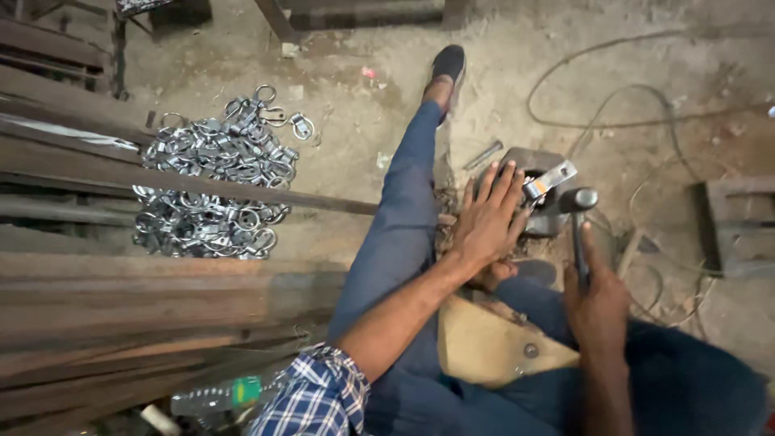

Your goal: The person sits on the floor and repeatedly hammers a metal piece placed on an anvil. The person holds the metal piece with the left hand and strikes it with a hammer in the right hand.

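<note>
Your right hand (596, 303) grips a hammer (579, 211) over the metal block (539, 190); your left hand (487, 218) lies flat, steadying a clasp (550, 181). Finished-looking clasps (216, 182) pile on the floor.

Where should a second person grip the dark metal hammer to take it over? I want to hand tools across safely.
Take the dark metal hammer by the bare stretch of its thin handle between the head and the right hand, which holds the lower end. Come from the right, away from the left hand on the grey metal block. The handle stands nearly upright, so a sideways wrap probably fits best.
</note>
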